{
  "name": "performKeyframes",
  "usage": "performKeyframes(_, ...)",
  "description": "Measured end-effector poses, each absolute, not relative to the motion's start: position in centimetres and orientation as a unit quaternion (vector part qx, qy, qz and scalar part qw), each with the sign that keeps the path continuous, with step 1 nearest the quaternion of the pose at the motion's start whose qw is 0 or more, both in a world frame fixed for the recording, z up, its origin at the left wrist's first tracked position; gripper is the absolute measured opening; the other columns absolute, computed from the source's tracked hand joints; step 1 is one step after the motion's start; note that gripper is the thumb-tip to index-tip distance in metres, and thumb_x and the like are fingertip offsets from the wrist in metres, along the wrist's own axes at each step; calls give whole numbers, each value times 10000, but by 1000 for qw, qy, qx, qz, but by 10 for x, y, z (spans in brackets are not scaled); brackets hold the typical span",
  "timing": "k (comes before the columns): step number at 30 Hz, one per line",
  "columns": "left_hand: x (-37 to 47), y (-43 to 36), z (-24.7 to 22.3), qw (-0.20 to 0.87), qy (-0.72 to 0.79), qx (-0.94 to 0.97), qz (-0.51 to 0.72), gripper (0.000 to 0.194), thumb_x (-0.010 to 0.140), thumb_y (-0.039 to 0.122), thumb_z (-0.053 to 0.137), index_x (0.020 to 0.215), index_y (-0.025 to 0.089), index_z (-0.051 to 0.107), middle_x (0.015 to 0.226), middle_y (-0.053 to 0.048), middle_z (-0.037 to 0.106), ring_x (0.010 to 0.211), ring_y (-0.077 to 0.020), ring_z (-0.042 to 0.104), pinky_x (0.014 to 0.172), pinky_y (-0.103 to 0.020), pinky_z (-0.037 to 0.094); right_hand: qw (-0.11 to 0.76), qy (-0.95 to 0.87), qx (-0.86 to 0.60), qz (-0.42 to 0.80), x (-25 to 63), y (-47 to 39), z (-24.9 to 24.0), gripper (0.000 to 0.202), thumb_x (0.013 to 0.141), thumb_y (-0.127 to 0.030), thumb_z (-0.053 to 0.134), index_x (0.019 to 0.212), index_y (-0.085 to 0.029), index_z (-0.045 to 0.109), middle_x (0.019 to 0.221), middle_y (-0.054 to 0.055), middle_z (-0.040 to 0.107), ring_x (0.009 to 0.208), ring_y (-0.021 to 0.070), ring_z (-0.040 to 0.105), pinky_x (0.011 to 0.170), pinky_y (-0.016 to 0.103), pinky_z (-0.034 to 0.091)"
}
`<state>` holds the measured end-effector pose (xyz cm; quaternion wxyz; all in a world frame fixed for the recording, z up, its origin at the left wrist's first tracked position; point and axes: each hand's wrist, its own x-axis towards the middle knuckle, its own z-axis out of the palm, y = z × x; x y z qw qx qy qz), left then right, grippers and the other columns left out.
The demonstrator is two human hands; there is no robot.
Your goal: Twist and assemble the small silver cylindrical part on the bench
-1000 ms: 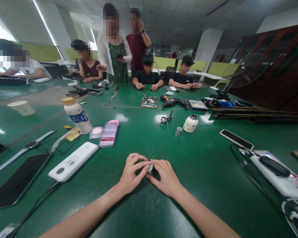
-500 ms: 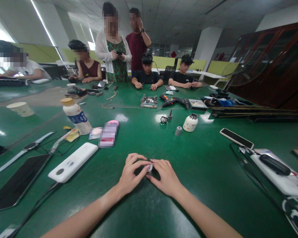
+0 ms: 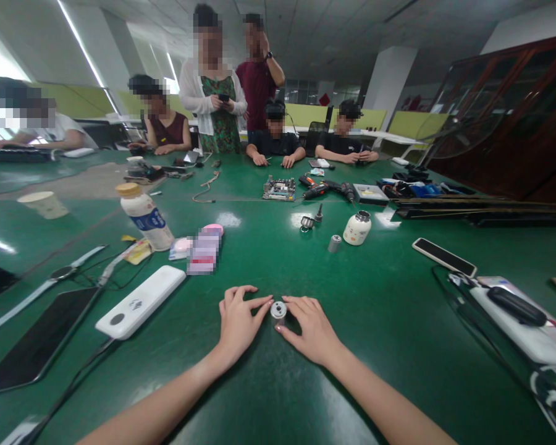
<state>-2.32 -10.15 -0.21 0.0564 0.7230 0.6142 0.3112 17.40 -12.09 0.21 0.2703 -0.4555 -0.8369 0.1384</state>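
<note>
A small silver metal cylinder (image 3: 278, 311) stands upright on the green table in front of me, its flat top showing a dark centre and small holes. My right hand (image 3: 314, 326) grips it from the right, with the thumb low at the near side and the index finger at the top edge. Just left of the cylinder is my left hand (image 3: 240, 322). Its thumb and index tips are pinched together by the rim, the other fingers raised; anything between the tips is too small to make out. A similar metal cylinder (image 3: 334, 243) stands farther off.
Beyond are a white flask (image 3: 357, 228), a small metal part with a ring (image 3: 307, 223), power drills (image 3: 327, 189) and a circuit board (image 3: 278, 189). A white power bank (image 3: 141, 301), tablet (image 3: 41, 340) and bottle (image 3: 146, 216) lie left; a phone (image 3: 445, 256) and cables right. Several people are across the table.
My left hand has drawn back left from over the cylinder, so the cylinder's top is now uncovered. My right hand stays at its right side. The view has shifted slightly.
</note>
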Motion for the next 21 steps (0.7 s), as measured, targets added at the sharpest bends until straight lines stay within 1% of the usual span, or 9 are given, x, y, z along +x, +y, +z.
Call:
performKeyframes(3,-22,-102,1,59,609,719,331,114,839,352,685,897,379,779,1066,-47,660,1049,-293,478,846,-461,419,269,-837,-455,138,174,-121,2,314,872,-333,648,1158,-209,613,1273,83,625,1138,258,561,982,440,416)
performKeyframes(7,-21,-104,9,47,524,715,461,161,881,365,630,925,291,766,950,-50,657,981,-240,515,888,-431,438,275,-837,-454,132,173,-121,3,306,865,-317,657,1148,-207,614,1261,87,631,1134,254,568,978,436,424)
performKeyframes(9,-21,-106,12,43,461,732,501,151,883,359,632,919,279,754,908,-42,655,953,-224,528,873,-411,450,281,-836,-453,131,173,-122,3,319,865,-317,659,1162,-212,609,1256,84,633,1132,253,570,976,439,427)
performKeyframes(11,-20,-108,14,41,422,750,508,120,874,339,649,904,281,751,891,-36,659,943,-219,536,856,-402,458,285,-836,-450,131,173,-122,4,325,868,-317,656,1174,-217,604,1254,83,635,1131,254,572,975,443,429)
performKeyframes(14,-19,-109,15,43,413,766,491,104,866,313,661,904,284,754,901,-39,668,950,-221,541,855,-404,461,288,-837,-448,129,173,-122,4,313,874,-306,646,1171,-217,606,1247,90,638,1132,253,574,974,446,431)
performKeyframes(21,-18,-108,15,88,398,791,455,167,894,258,614,998,287,742,954,-45,664,978,-217,524,875,-400,453,288,-839,-444,131,174,-121,3,312,869,-309,656,1160,-208,607,1251,93,636,1133,250,574,977,443,428)
